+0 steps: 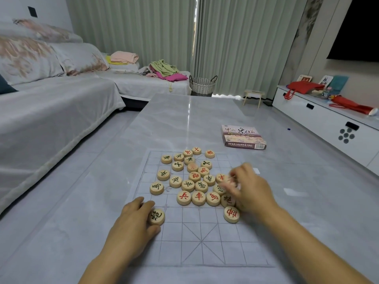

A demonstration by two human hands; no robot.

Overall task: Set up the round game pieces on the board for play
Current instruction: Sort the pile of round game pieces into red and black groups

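Left hand [133,224] at the board's [205,253] 8 o'clock, thumb and fingers pinching a black-marked piece [156,216]. Pile [192,181] lies mid-board toward 12. Right hand [250,193] at the pile's 3 o'clock, fingers blurred, can't tell the grip. Box [243,138] at 1 o'clock on the tabletop [184,119].
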